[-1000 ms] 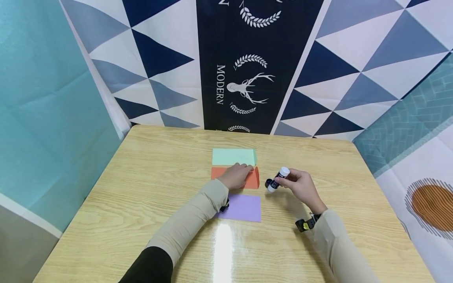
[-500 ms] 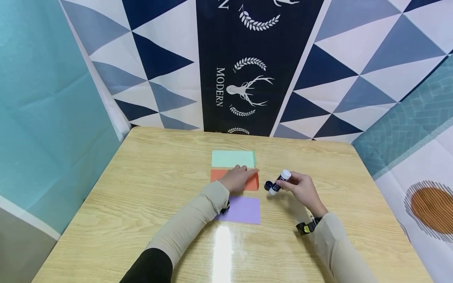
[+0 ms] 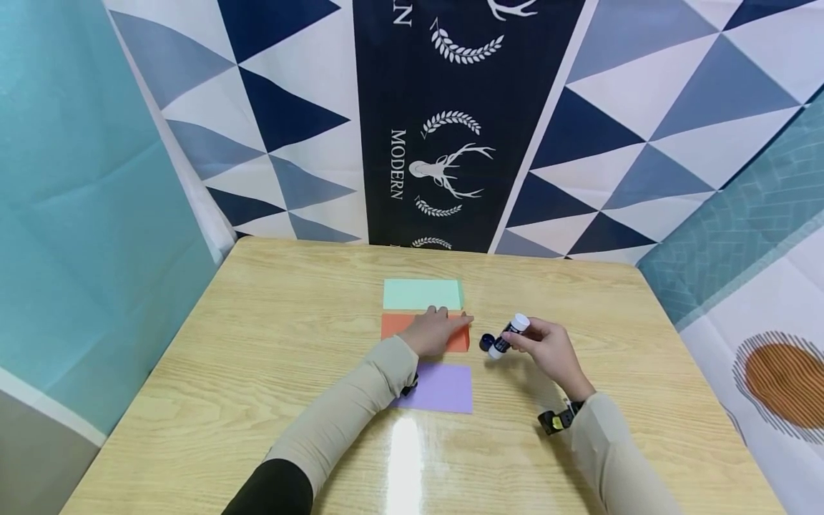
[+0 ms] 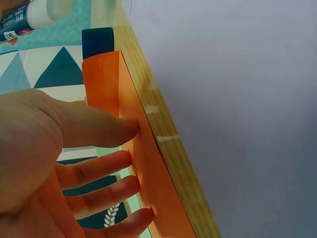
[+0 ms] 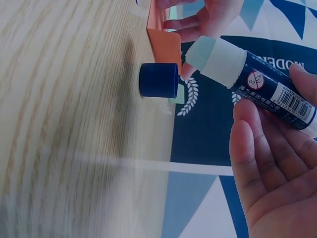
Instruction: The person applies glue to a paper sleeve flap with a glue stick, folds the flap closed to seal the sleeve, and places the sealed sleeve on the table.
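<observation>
My left hand [image 3: 430,333] rests its fingertips on an orange sheet of paper [image 3: 393,325], with the index finger stretched toward the sheet's right end. There a folded flap [image 4: 101,82] stands up from the sheet, as the left wrist view shows. To the right, my right hand [image 3: 550,350] grips an uncapped glue stick [image 5: 267,89] between thumb and fingers, tilted above the table. The pale glue end [image 5: 200,52] is exposed and points toward the orange flap in the right wrist view. Between the hands, the dark blue cap [image 3: 486,342] stands on the wood.
Behind the orange sheet lies a mint green sheet [image 3: 421,294], also with a folded right end. A purple sheet [image 3: 440,388] lies nearer, partly under the left wrist. Patterned cloth [image 3: 425,143] hangs behind the wooden table [image 3: 290,307].
My left index finger has straightened out to the right, toward the flap. The right hand keeps its grip on the glue stick, almost still. The head view has tilted slightly upward.
</observation>
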A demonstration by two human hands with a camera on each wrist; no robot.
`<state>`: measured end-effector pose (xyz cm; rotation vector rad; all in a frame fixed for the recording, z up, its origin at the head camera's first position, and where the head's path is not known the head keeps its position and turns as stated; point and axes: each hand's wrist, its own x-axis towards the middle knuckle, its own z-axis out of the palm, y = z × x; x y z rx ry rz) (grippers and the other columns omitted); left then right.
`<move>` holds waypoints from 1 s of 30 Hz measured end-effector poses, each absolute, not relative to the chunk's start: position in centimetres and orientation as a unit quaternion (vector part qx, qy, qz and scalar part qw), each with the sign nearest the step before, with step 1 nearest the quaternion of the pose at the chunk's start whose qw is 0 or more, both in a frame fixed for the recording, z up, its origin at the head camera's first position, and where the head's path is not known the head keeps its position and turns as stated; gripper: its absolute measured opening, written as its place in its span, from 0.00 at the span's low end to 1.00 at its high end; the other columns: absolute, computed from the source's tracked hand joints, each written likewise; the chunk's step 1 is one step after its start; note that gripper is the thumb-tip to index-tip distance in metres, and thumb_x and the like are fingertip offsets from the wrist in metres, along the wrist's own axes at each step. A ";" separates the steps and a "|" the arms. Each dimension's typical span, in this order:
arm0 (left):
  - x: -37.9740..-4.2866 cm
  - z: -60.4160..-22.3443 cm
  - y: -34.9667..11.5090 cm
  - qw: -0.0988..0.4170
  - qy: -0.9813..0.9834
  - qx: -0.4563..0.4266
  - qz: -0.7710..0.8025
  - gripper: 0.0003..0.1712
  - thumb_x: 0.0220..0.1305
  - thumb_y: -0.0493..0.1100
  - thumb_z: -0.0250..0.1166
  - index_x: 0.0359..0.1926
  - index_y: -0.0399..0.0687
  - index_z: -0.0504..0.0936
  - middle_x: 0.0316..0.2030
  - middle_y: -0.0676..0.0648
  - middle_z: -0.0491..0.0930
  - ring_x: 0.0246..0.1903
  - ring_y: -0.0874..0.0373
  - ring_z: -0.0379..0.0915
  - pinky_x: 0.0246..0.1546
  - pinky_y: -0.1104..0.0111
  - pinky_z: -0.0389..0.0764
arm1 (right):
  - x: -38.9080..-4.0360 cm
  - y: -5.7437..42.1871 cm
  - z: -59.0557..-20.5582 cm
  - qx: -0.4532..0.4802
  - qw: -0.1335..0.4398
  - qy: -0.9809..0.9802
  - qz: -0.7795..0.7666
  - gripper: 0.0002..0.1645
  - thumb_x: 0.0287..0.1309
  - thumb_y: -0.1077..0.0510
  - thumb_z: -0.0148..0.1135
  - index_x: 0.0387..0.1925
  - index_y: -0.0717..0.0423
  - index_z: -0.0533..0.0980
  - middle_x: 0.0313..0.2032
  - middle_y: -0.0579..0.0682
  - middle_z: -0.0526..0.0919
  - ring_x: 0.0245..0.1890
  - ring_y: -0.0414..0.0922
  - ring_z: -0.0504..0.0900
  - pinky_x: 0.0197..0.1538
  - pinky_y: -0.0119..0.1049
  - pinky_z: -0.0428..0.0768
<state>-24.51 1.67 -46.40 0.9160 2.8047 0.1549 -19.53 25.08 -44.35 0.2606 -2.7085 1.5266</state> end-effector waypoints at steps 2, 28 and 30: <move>-24.5 -46.4 1.7 0.090 0.944 0.312 0.050 0.35 0.72 0.36 0.52 0.74 0.69 0.57 0.53 0.42 0.75 0.39 0.53 0.65 0.31 0.66 0.71 | -19.5 25.1 -44.3 0.082 0.014 -0.868 0.489 0.18 0.58 0.51 0.68 0.39 0.63 0.82 0.32 0.54 0.86 0.29 0.39 0.84 0.36 0.40 0.84; -24.6 -46.9 0.4 0.088 0.938 0.319 0.102 0.36 0.67 0.65 0.55 0.70 0.55 0.67 0.60 0.47 0.75 0.58 0.53 0.70 0.60 0.62 0.72 | -19.2 25.2 -44.7 0.092 0.037 -0.856 0.507 0.16 0.59 0.53 0.68 0.39 0.64 0.82 0.30 0.53 0.85 0.27 0.43 0.85 0.34 0.39 0.84; -24.6 -47.1 0.4 0.088 0.938 0.316 0.108 0.37 0.67 0.67 0.53 0.70 0.54 0.67 0.59 0.47 0.76 0.57 0.53 0.71 0.59 0.62 0.72 | -19.1 25.3 -44.8 0.090 0.037 -0.856 0.507 0.15 0.58 0.54 0.68 0.39 0.64 0.82 0.28 0.51 0.85 0.27 0.45 0.84 0.34 0.37 0.84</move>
